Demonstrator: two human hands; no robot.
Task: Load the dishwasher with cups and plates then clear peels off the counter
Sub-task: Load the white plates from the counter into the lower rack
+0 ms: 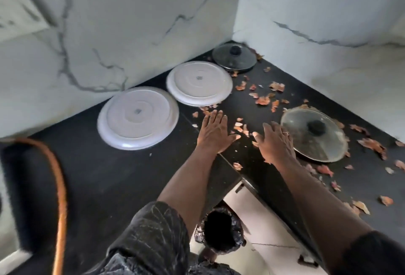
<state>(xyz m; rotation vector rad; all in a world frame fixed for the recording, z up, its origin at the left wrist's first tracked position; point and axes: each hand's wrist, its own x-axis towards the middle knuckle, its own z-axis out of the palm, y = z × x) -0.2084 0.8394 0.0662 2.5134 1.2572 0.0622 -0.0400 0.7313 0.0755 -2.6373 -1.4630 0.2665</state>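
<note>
We cannot see what lies beneath the left grip (213,131) or the right grip (275,141), both spread over the surface (98,176), and the right grip also covers the near left rim of the larger glass lid (315,134). The small dark marks at the centres of the near plate (138,118) and the far plate (199,83) are too blurred to read. The orange hose (59,176) runs off the bottom edge, some peels (399,164) are clipped by the right edge, and the inside of the bin (221,231) is too dark for us to make out.
</note>
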